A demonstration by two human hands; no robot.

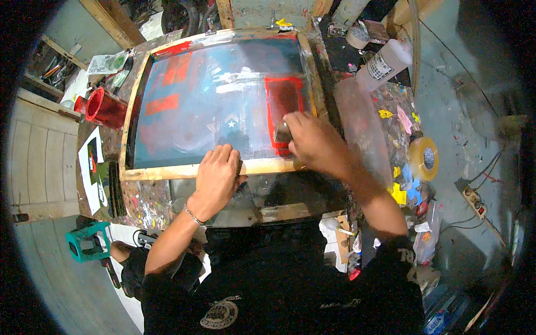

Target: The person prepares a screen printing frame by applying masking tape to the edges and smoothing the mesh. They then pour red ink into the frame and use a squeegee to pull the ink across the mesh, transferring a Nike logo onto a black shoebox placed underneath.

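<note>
A wooden screen-printing frame (146, 174) lies on the worktable in front of me, its blue-grey mesh (195, 125) smeared with red in places. On the right part of the mesh, wet red ink (268, 103) borders a darker rectangle. My right hand (307, 138) is closed round a small squeegee (282, 133), most of it hidden by the fingers, at the lower part of that rectangle. Fingers curled over the near rail, my left hand (218, 174) grips the frame left of its middle.
Left of the frame stand red-stained ink containers (106, 107) and a white printed sheet (92, 173). To the right are a white plastic bottle (385, 66), a roll of clear tape (427, 158) and coloured scraps (399, 194). A teal stool (88, 243) stands at lower left.
</note>
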